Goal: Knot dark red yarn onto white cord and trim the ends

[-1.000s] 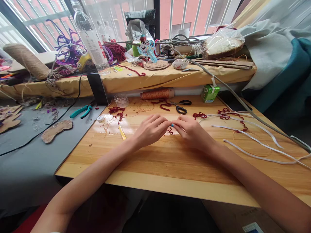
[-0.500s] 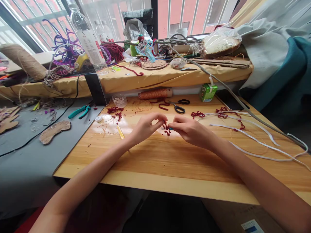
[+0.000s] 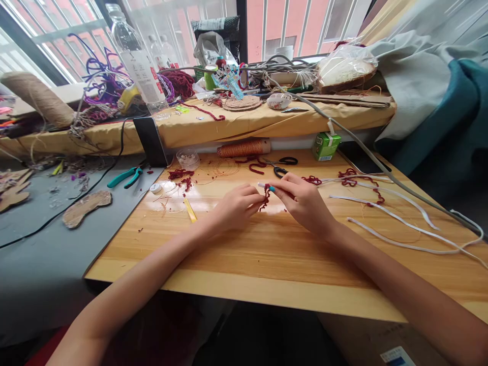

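Between both hands hangs a short crinkled piece of dark red yarn. My right hand pinches its upper end between thumb and forefinger, and a short white tip sticks out to the left there. A teal thumbnail shows at that pinch. My left hand is curled with its fingertips closed at the yarn's left side; the exact grip is partly hidden. Just behind the right hand lie black-handled scissors, one loop partly covered. More dark red yarn lies beyond the right wrist.
White cords and dark red yarn chains spread over the right side. A yellow-handled tool lies by the left forearm. Behind are a clear tub, an orange thread cone, a green carton and a phone. Teal pliers lie left.
The right hand has turned and risen slightly, and the white tip now shows at its pinch. My left hand has lowered, its fingers curling more. The yarn hangs longer between them.
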A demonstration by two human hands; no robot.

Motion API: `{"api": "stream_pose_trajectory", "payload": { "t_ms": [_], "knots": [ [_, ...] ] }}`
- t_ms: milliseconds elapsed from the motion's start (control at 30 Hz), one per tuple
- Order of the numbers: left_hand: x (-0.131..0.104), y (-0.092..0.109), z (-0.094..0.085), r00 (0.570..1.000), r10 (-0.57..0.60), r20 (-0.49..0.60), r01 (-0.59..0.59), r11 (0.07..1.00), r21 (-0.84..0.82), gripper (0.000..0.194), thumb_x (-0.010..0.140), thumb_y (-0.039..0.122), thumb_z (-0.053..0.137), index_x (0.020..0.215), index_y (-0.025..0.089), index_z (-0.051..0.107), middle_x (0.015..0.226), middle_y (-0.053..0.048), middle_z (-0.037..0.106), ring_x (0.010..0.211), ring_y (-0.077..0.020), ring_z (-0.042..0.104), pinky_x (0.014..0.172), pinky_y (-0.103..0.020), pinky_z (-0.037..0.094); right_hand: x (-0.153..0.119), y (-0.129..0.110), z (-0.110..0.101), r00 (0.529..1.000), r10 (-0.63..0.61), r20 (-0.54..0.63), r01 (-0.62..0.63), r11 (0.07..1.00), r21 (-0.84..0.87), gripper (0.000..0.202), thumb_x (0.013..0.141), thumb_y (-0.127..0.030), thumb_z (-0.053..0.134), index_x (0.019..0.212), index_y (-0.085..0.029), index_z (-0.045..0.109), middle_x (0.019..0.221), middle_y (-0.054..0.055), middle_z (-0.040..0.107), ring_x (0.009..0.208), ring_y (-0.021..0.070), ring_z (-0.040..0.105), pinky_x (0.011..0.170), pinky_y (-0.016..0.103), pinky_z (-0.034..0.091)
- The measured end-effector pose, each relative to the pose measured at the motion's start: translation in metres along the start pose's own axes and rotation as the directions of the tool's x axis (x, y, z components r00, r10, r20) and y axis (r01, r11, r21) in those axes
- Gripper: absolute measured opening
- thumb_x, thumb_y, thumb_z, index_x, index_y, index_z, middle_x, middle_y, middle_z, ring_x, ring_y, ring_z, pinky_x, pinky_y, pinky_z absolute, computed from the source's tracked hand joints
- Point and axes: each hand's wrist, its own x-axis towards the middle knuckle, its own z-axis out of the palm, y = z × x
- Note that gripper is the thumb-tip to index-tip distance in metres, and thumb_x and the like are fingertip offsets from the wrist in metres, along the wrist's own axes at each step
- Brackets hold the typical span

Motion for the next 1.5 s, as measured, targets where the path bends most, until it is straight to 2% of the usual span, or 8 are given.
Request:
{"api": "stream_pose_trajectory", "payload": {
  "t_ms": [233, 467, 800, 933, 1000, 1133, 1300, 1500],
  "knots": [
    [-0.004, 0.01, -0.008, 0.948, 0.189, 0.257, -0.266, 0.914, 0.308, 0.02, 0.084, 0.02, 0.04, 0.085, 0.015, 0.059, 0.077, -0.005, 0.059, 0.074, -0.015, 0.05, 0.069, -0.029, 0.039, 0.004, -0.001, -0.005, 0.988, 0.156, 0.007, -0.156, 0.986, 0.053, 0.019, 0.082, -0.02, 0.049, 0.091, -0.016, 0.066, 0.071, 0.002, 0.054, 0.061, 0.01, 0.048, 0.057, 0.023, 0.039],
    [0.005, 0.007, -0.019, 0.961, -0.096, -0.259, 0.117, 0.991, 0.065, 0.018, 0.082, 0.025, 0.049, 0.096, 0.016, 0.056, 0.089, -0.006, 0.06, 0.085, -0.0146, 0.052, 0.076, -0.029, 0.042, 0.0, 0.003, 0.001, 0.997, -0.063, 0.051, 0.064, 0.998, -0.009, 0.021, 0.085, -0.019, 0.044, 0.091, -0.016, 0.064, 0.072, 0.003, 0.051, 0.063, 0.0115, 0.048, 0.06, 0.025, 0.04],
    [0.007, 0.013, -0.017, 0.924, -0.381, -0.039, 0.341, 0.864, -0.37, 0.01, 0.078, 0.024, 0.055, 0.084, 0.017, 0.058, 0.079, -0.001, 0.064, 0.074, -0.0097, 0.058, 0.071, -0.023, 0.045, -0.004, 0.001, 0.003, 0.993, -0.068, 0.094, 0.075, 0.995, -0.069, 0.018, 0.086, -0.024, 0.041, 0.083, -0.017, 0.058, 0.074, 0.004, 0.05, 0.064, 0.0127, 0.048, 0.061, 0.027, 0.041],
    [0.007, 0.013, -0.017, 0.884, -0.466, -0.035, 0.383, 0.765, -0.518, 0.012, 0.077, 0.026, 0.056, 0.083, 0.016, 0.059, 0.077, -0.001, 0.063, 0.072, -0.0094, 0.058, 0.069, -0.023, 0.046, -0.002, -0.005, 0.001, 0.996, 0.071, -0.053, -0.073, 0.996, -0.046, 0.014, 0.079, -0.03, 0.053, 0.087, -0.019, 0.055, 0.086, 0.006, 0.049, 0.074, 0.0151, 0.051, 0.069, 0.031, 0.044],
    [0.007, 0.012, -0.017, 0.858, -0.512, -0.049, 0.381, 0.696, -0.608, 0.014, 0.076, 0.028, 0.057, 0.083, 0.016, 0.058, 0.08, -0.001, 0.063, 0.075, -0.0101, 0.059, 0.072, -0.024, 0.046, -0.001, -0.004, 0.002, 0.966, 0.204, -0.158, -0.199, 0.979, 0.048, 0.039, 0.071, -0.035, 0.062, 0.104, -0.02, 0.048, 0.105, 0.009, 0.044, 0.087, 0.0177, 0.051, 0.078, 0.034, 0.044],
    [0.008, 0.011, -0.016, 0.824, -0.564, -0.05, 0.368, 0.6, -0.711, 0.018, 0.074, 0.03, 0.059, 0.084, 0.015, 0.058, 0.081, -0.001, 0.063, 0.076, -0.0105, 0.059, 0.073, -0.024, 0.046, 0.001, 0.001, 0.008, 0.839, 0.537, -0.091, -0.438, 0.764, 0.474, 0.075, 0.059, -0.041, 0.07, 0.121, -0.023, 0.032, 0.119, 0.012, 0.038, 0.1, 0.0201, 0.051, 0.082, 0.036, 0.045],
    [0.008, 0.008, -0.015, 0.801, -0.597, -0.042, 0.402, 0.588, -0.702, 0.017, 0.074, 0.03, 0.059, 0.082, 0.016, 0.058, 0.083, -0.001, 0.062, 0.078, -0.0105, 0.057, 0.073, -0.023, 0.045, 0.003, -0.004, 0.013, 0.834, 0.441, 0.332, -0.531, 0.479, 0.699, 0.041, 0.063, -0.039, 0.068, 0.094, -0.017, 0.055, 0.09, 0.005, 0.059, 0.088, 0.0177, 0.057, 0.087, 0.038, 0.043],
    [0.009, 0.008, -0.015, 0.791, -0.611, -0.033, 0.408, 0.566, -0.716, 0.013, 0.075, 0.026, 0.057, 0.082, 0.016, 0.057, 0.083, -0.001, 0.061, 0.078, -0.0098, 0.055, 0.073, -0.023, 0.044, 0.002, -0.008, 0.014, 0.665, 0.662, 0.346, -0.53, 0.091, 0.843, 0.041, 0.062, -0.028, 0.07, 0.098, -0.022, 0.052, 0.094, 0.003, 0.062, 0.087, 0.0155, 0.06, 0.086, 0.034, 0.044]
  ]
}}
